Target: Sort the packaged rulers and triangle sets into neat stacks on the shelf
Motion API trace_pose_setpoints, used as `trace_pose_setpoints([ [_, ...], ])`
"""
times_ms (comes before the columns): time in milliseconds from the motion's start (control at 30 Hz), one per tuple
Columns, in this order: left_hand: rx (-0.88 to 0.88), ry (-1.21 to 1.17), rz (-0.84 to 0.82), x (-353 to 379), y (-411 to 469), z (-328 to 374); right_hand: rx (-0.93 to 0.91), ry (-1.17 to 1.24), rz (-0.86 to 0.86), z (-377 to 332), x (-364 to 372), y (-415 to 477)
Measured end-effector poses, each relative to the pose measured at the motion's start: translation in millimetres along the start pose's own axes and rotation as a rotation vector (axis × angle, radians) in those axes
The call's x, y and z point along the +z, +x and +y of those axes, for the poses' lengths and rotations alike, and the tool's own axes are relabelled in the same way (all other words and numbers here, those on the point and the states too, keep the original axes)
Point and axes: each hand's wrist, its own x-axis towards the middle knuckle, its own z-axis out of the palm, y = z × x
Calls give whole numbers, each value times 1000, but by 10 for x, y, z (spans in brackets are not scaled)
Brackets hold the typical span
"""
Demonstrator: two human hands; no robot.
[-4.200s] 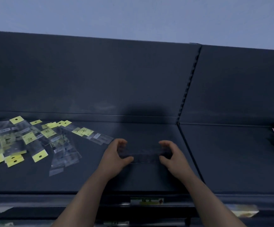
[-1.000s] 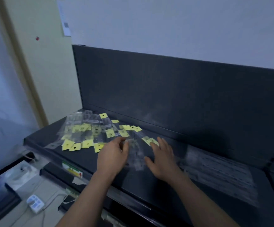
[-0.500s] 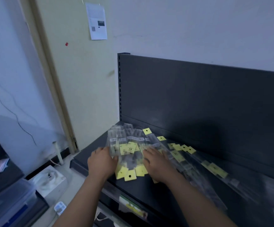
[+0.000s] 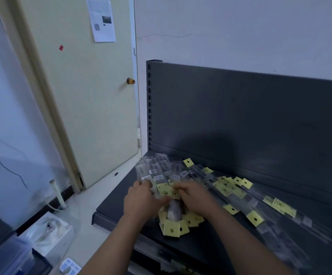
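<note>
Over the last few seconds the view is swinging away from the bare middle of the shelf, where both hands were squaring one clear packet, and is now settling on the shelf's left end beside the cream door; both hands are closing in together on the loose heap of packaged rulers there. I judge this to mean one stack has been set down further right and the person is now gathering the next batch, so much of the sorting is still ahead. The left hand is curling over the heap's near left edge, and the right hand is pressing in from the other side; between them they are bunching several packets with yellow header cards fanning out just below the wrists. Motion blur hides the exact finger grip. More packets are trailing away from the heap along the shelf's back panel, untouched and still splayed at mixed angles.
</note>
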Motion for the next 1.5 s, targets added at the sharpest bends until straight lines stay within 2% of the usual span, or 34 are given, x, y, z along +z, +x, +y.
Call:
trace_pose_setpoints([
  [133, -46, 56, -20, 90, 7, 166, 69, 53, 89, 84, -113, -10],
  [233, -61, 73, -49, 98, 58, 239, 62, 23, 67, 120, -119, -43],
  [467, -57, -117, -161, 14, 165, 158, 60, -22, 5, 152, -163, -54],
  [600, -87, -250, -133, 23, 189, 88, 118, -5, 4, 161, -120, -22],
  [700, -33, -91, -76, 69, 63, 119, 118, 24, 50, 145, -109, -38],
  [767, -33, -79, -74, 105, 18, 132, 121, 25, 53, 113, -108, -56],
  [1000, -128, -317, -152, -100, 78, -55, 132, 47, 66, 88, -77, -61],
  [1100, -60, -320, -114, -188, 34, -143, 121, 82, 118, 75, -84, -76],
  [1167, -6, -311, -91, -282, 26, -196, 45, 94, 183, 23, -137, -94],
  [1233, 71, -327, -106, -392, 36, -231, -61, 29, 238, -77, -231, -101],
  [1333, 227, -325, -218, -539, 2, -185, -118, -271, 198, -221, -394, -77],
  [1400, 268, -309, -256, -602, -28, -146, -147, -424, 196, -272, -466, -71],
  [1500, 217, -231, -137, -685, -3, -214, -77, -371, 156, -211, -515, -108],
])
